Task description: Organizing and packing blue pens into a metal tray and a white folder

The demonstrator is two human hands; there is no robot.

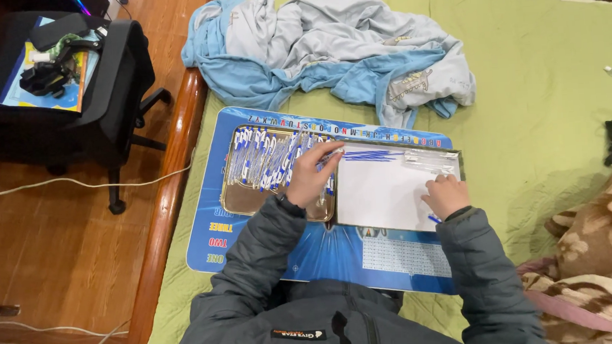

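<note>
My left hand (311, 176) reaches over a shiny metal tray (239, 197) heaped with several blue-and-white pens (266, 159). Its fingertips pinch one pen (335, 152) at the tray's right edge. Beside the tray lies a white sheet (381, 192). Thin blue refills (370, 156) lie along the sheet's top, with clear pen barrels (429, 161) at its top right corner. My right hand (447, 194) rests curled on the sheet's right side, and a small blue pen piece (433, 219) pokes out beneath it.
Tray and sheet sit on a blue printed board (325, 252) on a green bedsheet (549, 93). Crumpled blue-grey clothing (326, 43) lies behind it. A floral blanket (601, 246) is at right. A black chair (95, 78) with items stands on the wooden floor left.
</note>
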